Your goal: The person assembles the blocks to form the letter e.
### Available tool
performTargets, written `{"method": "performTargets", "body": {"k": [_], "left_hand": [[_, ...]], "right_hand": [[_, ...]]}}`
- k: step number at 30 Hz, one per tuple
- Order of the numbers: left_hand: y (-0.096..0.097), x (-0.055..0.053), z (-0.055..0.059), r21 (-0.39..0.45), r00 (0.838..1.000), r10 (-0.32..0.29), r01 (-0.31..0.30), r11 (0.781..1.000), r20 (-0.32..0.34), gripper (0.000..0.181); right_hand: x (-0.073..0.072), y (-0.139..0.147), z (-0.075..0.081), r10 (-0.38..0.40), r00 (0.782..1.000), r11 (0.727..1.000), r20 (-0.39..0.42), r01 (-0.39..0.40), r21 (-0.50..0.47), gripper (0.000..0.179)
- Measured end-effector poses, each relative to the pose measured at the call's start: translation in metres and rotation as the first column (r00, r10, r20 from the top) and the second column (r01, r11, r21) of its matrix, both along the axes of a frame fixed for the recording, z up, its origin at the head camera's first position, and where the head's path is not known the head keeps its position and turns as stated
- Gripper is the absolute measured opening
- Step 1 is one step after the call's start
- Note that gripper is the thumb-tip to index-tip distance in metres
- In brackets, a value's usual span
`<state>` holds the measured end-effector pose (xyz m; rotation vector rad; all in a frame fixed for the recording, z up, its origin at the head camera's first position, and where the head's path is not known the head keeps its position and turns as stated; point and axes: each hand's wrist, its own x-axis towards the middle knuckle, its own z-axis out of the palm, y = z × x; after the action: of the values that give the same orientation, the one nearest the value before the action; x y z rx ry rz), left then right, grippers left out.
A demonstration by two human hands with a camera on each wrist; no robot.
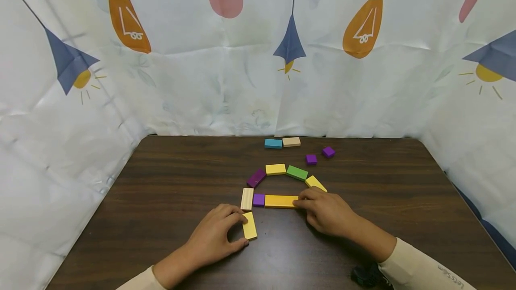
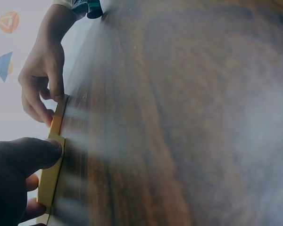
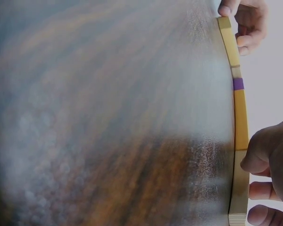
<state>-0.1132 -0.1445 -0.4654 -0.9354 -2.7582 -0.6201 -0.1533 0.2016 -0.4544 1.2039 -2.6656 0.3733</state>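
In the head view my left hand (image 1: 215, 234) pinches a yellow block (image 1: 250, 226) lengthwise, thumb at its near end. Just above it lies a pale wooden block (image 1: 247, 199), beside a small purple block (image 1: 259, 200) and a long yellow-orange block (image 1: 281, 201). My right hand (image 1: 328, 211) is at that long block's right end. The right wrist view shows its thumb and fingers around another pale block (image 3: 240, 183), hidden under the hand from above. Behind, a dark purple block (image 1: 256, 178), a yellow one (image 1: 276, 169), a green one (image 1: 297, 172) and another yellow one (image 1: 315, 183) form an arch.
Near the back edge of the dark wooden table (image 1: 181, 164) lie a blue block (image 1: 273, 143) and a tan block (image 1: 291, 142), touching. Two purple cubes (image 1: 311, 159) sit to their right. A light-patterned cloth (image 1: 201, 88) hangs around the table's back and sides.
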Motion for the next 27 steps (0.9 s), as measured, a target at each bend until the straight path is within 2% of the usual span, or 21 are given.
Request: {"method": "performTargets", "body": {"k": [11,27], "left_hand": [[0.0007,0.0005,-0.0019,0.020,0.999,0.002,-0.002,1.000,-0.045,0.042],[-0.0002,0.0013,-0.0020,0.008,1.000,0.023,-0.023,1.000,-0.010,0.043]], "right_hand": [[0.0005,-0.0005,-0.0002,0.004,1.000,1.000,-0.005,-0.004,-0.002,0.036],[0.0004,-0.0012,0.0008,0.002,1.000,1.000,0.004,-0.002,0.004,0.035]]}}
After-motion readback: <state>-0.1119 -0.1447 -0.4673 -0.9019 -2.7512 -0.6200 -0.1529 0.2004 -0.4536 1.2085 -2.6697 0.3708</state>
